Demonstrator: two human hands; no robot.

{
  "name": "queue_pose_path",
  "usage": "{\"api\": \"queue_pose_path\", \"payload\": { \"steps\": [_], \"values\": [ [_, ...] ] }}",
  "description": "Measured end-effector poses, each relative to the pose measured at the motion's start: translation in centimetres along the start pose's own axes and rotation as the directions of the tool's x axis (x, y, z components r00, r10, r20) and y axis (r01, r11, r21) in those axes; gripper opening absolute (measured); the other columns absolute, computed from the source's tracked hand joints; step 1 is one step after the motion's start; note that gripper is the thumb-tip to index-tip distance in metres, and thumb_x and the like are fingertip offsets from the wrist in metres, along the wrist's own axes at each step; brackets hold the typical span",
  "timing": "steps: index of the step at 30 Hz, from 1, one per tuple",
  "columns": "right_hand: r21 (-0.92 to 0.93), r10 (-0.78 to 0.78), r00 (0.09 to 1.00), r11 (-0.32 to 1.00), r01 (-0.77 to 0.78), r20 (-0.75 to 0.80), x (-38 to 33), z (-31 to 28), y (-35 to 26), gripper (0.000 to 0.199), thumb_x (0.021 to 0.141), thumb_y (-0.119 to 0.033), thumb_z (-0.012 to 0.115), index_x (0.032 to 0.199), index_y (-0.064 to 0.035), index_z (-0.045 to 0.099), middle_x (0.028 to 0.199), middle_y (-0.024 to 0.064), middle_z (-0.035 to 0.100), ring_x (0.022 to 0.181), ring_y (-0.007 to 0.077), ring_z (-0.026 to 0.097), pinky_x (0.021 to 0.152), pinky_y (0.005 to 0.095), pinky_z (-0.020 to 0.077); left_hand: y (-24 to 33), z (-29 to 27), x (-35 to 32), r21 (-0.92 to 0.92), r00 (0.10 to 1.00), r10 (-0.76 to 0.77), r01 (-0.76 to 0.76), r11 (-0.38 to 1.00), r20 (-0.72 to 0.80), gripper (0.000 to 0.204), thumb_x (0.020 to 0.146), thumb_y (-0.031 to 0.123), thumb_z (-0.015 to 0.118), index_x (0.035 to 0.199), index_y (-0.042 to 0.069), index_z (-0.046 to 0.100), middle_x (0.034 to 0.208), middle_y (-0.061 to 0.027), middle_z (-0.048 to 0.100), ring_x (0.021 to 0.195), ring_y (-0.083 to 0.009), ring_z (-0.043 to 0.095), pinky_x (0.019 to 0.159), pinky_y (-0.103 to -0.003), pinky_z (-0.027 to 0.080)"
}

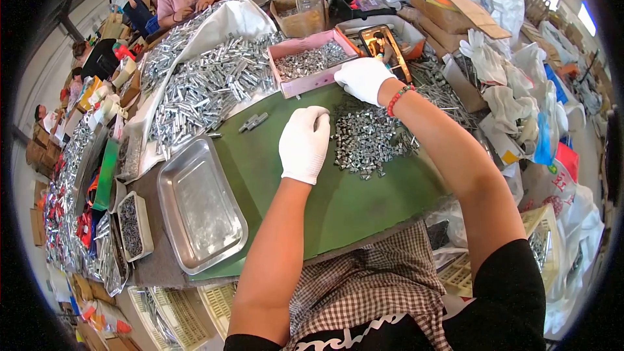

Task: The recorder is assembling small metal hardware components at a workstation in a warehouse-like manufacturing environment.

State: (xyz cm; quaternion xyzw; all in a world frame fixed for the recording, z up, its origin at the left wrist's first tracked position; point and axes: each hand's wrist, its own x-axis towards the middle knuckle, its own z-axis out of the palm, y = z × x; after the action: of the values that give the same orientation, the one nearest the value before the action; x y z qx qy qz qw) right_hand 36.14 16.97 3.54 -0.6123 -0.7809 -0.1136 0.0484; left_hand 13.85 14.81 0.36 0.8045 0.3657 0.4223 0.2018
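Green matting (338, 208) covers my stretch of a long, crowded workbench; other people sit further up the same bench on my left.

Both my hands are gloved in white. My right hand (364, 79) reaches to the far edge of the mat, curled loosely at the near rim of the pink tray (305, 81) of small metal bits; whether anything is pinched in it I cannot tell. My left hand (304, 143) rests palm-down mid-mat, fingers closed together, just left of the loose pile of small metal clips (367, 140). I cannot see that it holds anything.

A big heap of silver tubes (208, 84) lies on a white sheet at the far left corner; two stray tubes (252, 121) sit on the mat near my left fingertips. The steel pan (198, 205) sits at the near left edge.

Judgement: keep the clip pile compact, pick one piece at a time, and let the left hand steady the work so nothing scatters toward the mat's edge.
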Motion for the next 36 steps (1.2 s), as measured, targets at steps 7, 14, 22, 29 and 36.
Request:
{"api": "queue_pose_path", "payload": {
  "steps": [7, 14, 22, 29, 36],
  "values": [
    [0.049, 0.057, 0.994, 0.997, -0.052, -0.095, -2.0, -1.6, -1.0, 0.015, 0.090, -0.021, 0.063, 0.092, -0.0062, 0.065, 0.085, 0.0141, 0.066, 0.091, 0.0342, 0.068, 0.081, 0.0452, 0.0550, -0.2, 0.1, 0.0, -0.009, 0.996, 0.040, -0.041, 0.999, -0.082, 0.016, 0.092, 0.013, 0.064, 0.106, 0.010, 0.072, 0.103, -0.0116, 0.069, 0.097, -0.0311, 0.067, 0.085, -0.038, 0.053],
    [0.837, 0.081, 0.951, 0.455, -0.302, 0.299, -7.1, -5.7, -3.8, 0.024, 0.096, -0.028, 0.066, 0.103, -0.0045, 0.067, 0.080, 0.0053, 0.067, 0.072, 0.0147, 0.065, 0.066, 0.0312, 0.0534, 2.5, -1.7, 0.4, -0.231, 0.974, 0.213, -0.190, 0.954, 0.078, 0.019, 0.088, 0.005, 0.069, 0.107, 0.006, 0.073, 0.104, -0.0104, 0.071, 0.098, -0.0259, 0.068, 0.089, -0.034, 0.053],
    [0.942, 0.129, 0.945, 0.112, -0.317, 0.302, -11.1, -4.6, -4.7, 0.022, 0.101, -0.026, 0.062, 0.102, -0.0060, 0.069, 0.080, -0.0013, 0.065, 0.066, 0.0070, 0.060, 0.059, 0.0227, 0.0490, 3.6, -1.9, -0.3, -0.321, 0.959, 0.211, -0.142, 0.936, 0.189, 0.013, 0.088, 0.007, 0.071, 0.101, 0.005, 0.072, 0.099, -0.0094, 0.070, 0.089, -0.0221, 0.068, 0.083, -0.032, 0.053],
    [0.838, 0.349, 0.935, 0.493, -0.234, 0.055, -13.1, -4.2, -7.0, 0.014, 0.093, -0.022, 0.067, 0.094, -0.0082, 0.070, 0.081, 0.0050, 0.067, 0.070, 0.0191, 0.065, 0.064, 0.0318, 0.0517, 3.6, -1.6, -0.6, -0.329, 0.898, 0.029, 0.130, 0.935, 0.438, 0.019, 0.090, 0.024, 0.068, 0.097, 0.007, 0.070, 0.094, -0.0123, 0.069, 0.087, -0.0295, 0.066, 0.080, -0.038, 0.052],
    [0.301, 0.200, 0.953, 0.945, -0.127, -0.228, -14.6, -3.5, -7.6, 0.004, 0.084, -0.015, 0.067, 0.084, -0.0113, 0.065, 0.078, 0.0103, 0.060, 0.077, 0.0341, 0.063, 0.070, 0.0462, 0.0512, 3.6, -1.9, -0.3, -0.040, 0.732, 0.078, -0.069, 0.997, 0.677, 0.022, 0.089, 0.028, 0.066, 0.098, 0.008, 0.072, 0.094, -0.0126, 0.069, 0.091, -0.0309, 0.067, 0.084, -0.038, 0.052]
  ]
}}
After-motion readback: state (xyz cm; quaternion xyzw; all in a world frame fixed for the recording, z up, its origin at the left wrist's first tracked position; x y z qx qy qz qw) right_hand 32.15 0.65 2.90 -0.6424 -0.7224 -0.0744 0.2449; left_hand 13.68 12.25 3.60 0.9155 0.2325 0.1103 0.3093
